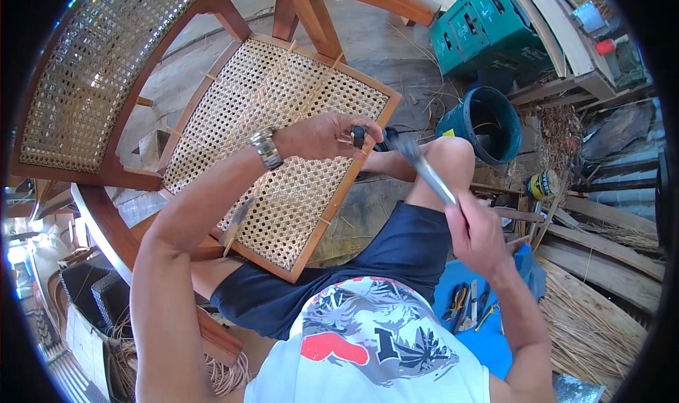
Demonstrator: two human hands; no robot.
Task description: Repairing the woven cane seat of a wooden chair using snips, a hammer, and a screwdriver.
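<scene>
Left hand [322, 136] grips a short black-handled tool [358, 135], pressed at the wooden edge of the cane seat frame [283, 141], which rests tilted on my lap. Right hand [477, 235] is closed around a hammer [423, 168], its head just beside the tool. Dark bucket [483, 122] stands near my knee.

Both hands, left [318, 136] and right [477, 235], closed, forearms raised.
</scene>
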